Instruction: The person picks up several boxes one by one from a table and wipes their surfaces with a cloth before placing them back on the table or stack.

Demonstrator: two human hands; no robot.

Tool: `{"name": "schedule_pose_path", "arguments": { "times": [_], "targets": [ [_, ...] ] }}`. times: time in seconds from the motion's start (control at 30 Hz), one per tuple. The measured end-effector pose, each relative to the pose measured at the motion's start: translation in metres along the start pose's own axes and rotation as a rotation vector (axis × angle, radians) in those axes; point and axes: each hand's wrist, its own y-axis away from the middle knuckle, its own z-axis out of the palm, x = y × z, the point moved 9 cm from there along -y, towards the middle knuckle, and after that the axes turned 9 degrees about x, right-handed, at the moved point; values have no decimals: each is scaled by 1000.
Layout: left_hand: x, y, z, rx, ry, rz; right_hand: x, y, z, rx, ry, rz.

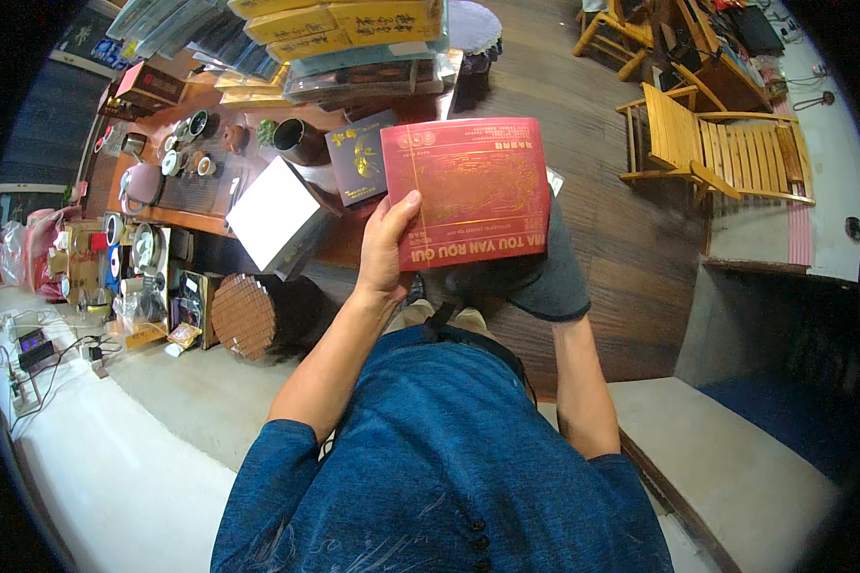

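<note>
In front of my waist I hold up a red tea box (pixel 471 190) with gold line artwork and printed writing, upside down from my side. My left hand (pixel 390 240) grips its left edge, thumb on the front face. A dark grey cloth mitt (pixel 560 276) covers my right hand, which sits at the box's lower right, partly behind it. The box and mitt hide those fingers, so their grip does not show. Beyond the box, a dark gift box (pixel 360 154) with gold decoration rests on the wooden table, near a white-topped box (pixel 278 206).
The wooden table (pixel 186 188) holds teaware, a dark brown pot (pixel 299 141) and stacked yellow packages (pixel 358 29). A round stool (pixel 245 315) stands left of my legs. Wooden chairs (pixel 731 154) are to the right. Cables and power strips (pixel 32 387) lie far left.
</note>
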Motion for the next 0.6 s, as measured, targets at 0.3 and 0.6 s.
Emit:
{"name": "schedule_pose_path", "arguments": {
  "times": [0.3, 0.6],
  "targets": [
    [-46, 19, 4, -142, 80, -174, 76, -11, -54, 392, -634, 612],
    [-37, 1, 22, -285, -307, -221, 60, -21, -26, 14, -349, 562]
  ]
}}
